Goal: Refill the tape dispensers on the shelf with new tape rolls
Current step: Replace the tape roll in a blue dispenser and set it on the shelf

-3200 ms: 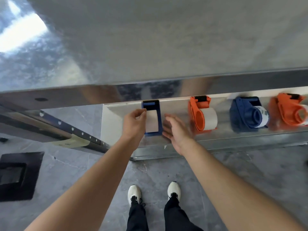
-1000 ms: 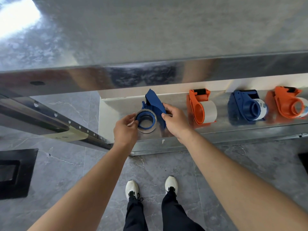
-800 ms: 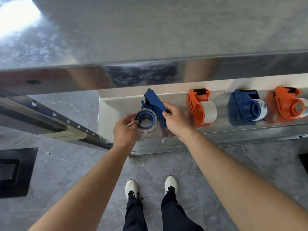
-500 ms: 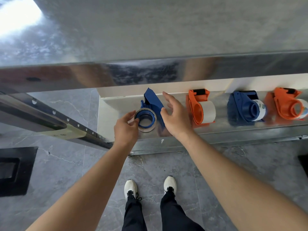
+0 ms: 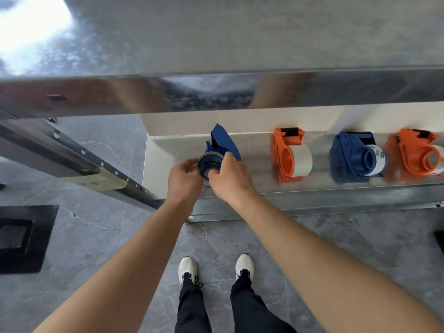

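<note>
Blue plastic is showing between both hands: a blue tape dispenser (image 5: 222, 143) is lying on the metal shelf (image 5: 312, 186), at the left end of a row of four. Its hub is carrying a tape roll (image 5: 208, 162) that looks nearly used up — a thin pale ring around the blue core. The left hand (image 5: 183, 180) is curling its fingers against the roll's left edge, and the right hand (image 5: 230, 179) is closing thumb and fingers on the roll's right side, partly hiding it. To the right an orange dispenser (image 5: 288, 155) is sitting with a full white roll, then a second blue dispenser (image 5: 355, 155) and another orange one (image 5: 420, 152) at the frame's edge, all well apart. White sneakers (image 5: 188, 270) are standing on the grey marble floor (image 5: 96, 236) below.
</note>
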`<state>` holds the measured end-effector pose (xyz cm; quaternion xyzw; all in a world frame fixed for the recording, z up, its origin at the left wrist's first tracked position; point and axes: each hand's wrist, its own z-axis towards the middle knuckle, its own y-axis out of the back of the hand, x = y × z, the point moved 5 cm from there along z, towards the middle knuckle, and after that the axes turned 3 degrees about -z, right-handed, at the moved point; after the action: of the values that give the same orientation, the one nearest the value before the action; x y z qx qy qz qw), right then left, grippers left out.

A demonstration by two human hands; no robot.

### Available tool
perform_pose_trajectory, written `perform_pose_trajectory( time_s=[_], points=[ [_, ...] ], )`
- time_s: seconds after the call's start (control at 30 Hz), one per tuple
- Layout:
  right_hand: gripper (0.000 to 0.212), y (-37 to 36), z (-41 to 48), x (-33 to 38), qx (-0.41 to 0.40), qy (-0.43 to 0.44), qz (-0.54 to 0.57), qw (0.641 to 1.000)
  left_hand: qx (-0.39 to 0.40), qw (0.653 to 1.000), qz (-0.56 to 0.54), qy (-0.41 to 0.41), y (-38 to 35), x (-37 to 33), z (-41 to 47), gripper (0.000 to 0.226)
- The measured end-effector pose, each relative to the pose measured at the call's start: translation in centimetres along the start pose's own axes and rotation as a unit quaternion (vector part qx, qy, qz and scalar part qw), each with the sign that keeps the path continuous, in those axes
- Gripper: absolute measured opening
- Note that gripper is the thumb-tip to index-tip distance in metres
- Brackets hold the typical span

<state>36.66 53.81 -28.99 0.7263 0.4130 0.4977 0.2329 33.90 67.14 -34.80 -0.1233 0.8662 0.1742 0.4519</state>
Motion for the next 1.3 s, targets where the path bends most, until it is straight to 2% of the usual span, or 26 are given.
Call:
perform_pose_trajectory(
  time_s=[0.27,0.53,0.87,1.03,1.3],
  points=[
    [0.029,1.1,-0.7,-0.1,-0.068,0.002,0.101,0.993,-0.012,0.998,-0.065,-0.009,0.4,-1.7,-2.3,0.038],
    [0.026,4.1,-2.2,0.8,-0.144,0.037,0.141,0.979,-0.002,0.990,-0.111,-0.082,1.4,-5.7,-6.7,0.033],
    [0.023,9.4,-6.5,1.2,-0.170,0.078,0.202,0.961,-0.013,0.977,-0.147,-0.152,1.5,-8.8,-12.1,0.030],
    [0.026,11.2,-10.1,0.9,-0.174,0.077,0.244,0.951,0.027,0.969,-0.146,-0.199,2.1,-9.9,-14.5,0.028],
    [0.028,11.2,-17.8,2.2,-0.245,0.052,0.298,0.921,0.120,0.954,-0.153,-0.229,4.6,-10.1,-18.6,0.033]
  ],
)
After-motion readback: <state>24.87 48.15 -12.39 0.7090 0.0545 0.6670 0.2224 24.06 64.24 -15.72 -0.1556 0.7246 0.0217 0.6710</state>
